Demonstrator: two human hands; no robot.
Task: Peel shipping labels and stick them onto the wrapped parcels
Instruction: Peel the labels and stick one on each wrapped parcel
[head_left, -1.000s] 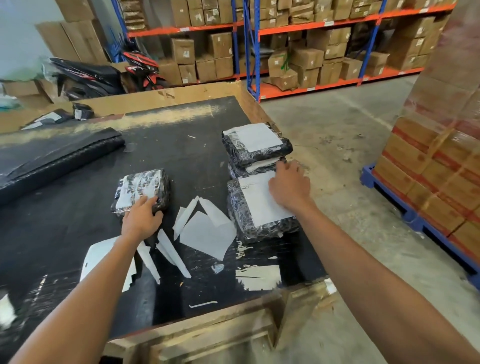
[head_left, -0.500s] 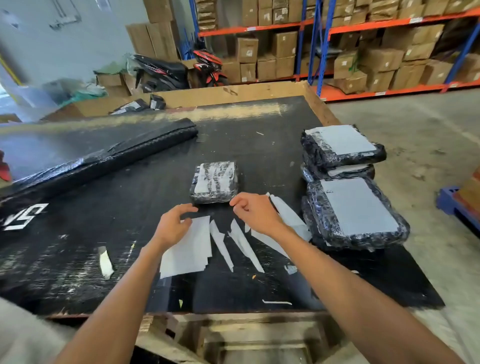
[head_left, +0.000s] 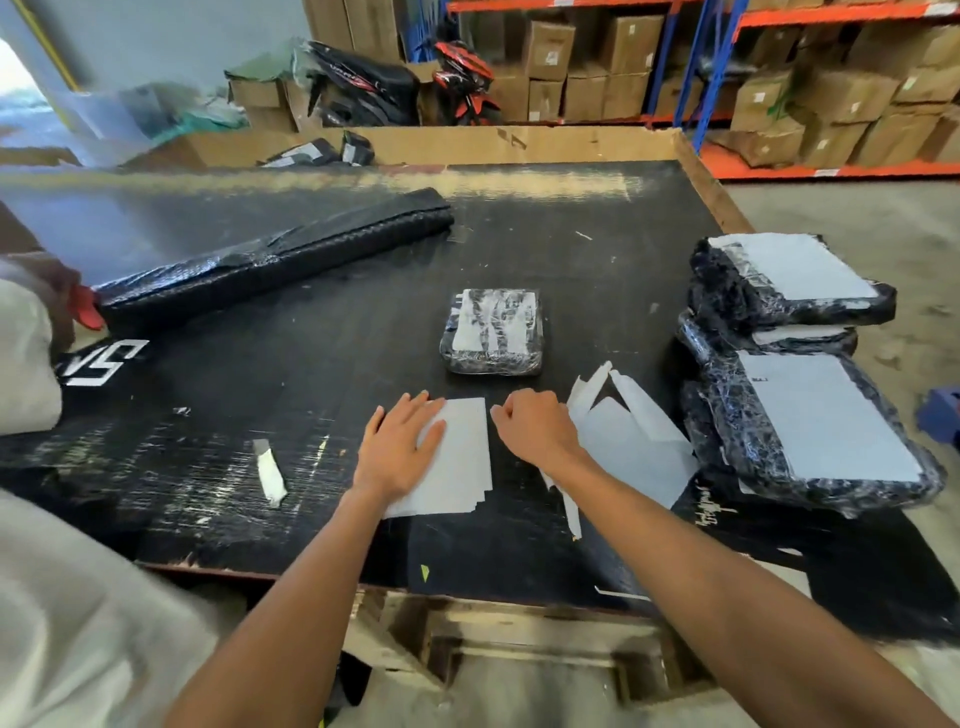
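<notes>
Fingers of the left hand lie spread flat on the label stack, pressing its left edge to the black surface. Right hand is loosely curled, fingertips pinching the stack's upper right corner. Small wrapped parcel sits just beyond both hands, untouched.

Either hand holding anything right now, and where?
Left hand lies flat on the label stack, pinning its left side. Right hand is curled at the stack's top right corner; a grip cannot be told.
</notes>
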